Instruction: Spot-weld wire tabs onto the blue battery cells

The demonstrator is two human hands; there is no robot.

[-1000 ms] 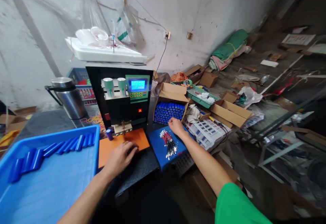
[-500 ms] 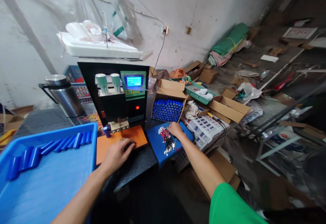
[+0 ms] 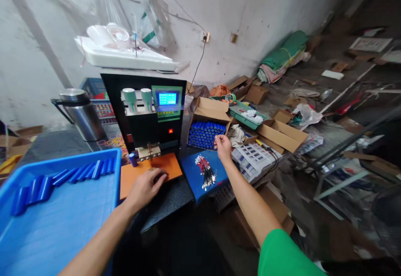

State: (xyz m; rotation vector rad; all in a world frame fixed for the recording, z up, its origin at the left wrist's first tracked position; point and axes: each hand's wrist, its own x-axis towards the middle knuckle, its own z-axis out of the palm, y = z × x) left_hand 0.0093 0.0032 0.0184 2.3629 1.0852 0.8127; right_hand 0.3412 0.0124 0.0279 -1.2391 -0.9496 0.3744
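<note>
My left hand (image 3: pixel 148 187) rests with curled fingers on the orange board (image 3: pixel 173 166), below the electrodes of the black machine (image 3: pixel 171 142); what its fingertips hold, if anything, is hidden. A blue cylinder (image 3: pixel 133 159) stands on the board's back left part. My right hand (image 3: pixel 223 146) is raised in a pinch in front of the carton of blue cylinders (image 3: pixel 205 133); anything between the fingertips is too small to name. Below it, a bundle of red and black wires (image 3: pixel 206 171) lies on the blue mat (image 3: pixel 191 171).
A blue tray (image 3: pixel 75 209) with several blue cylinders stands at the left, before a steel jug (image 3: pixel 82 115). To the right are a green tray (image 3: pixel 247 118), a white crate (image 3: pixel 255 159) and open cartons. Rubber bands lie beside the machine.
My right hand has lifted from beside the wire bundle and moved up toward the carton of cylinders. My left hand stays almost in place. The view has shifted slightly.
</note>
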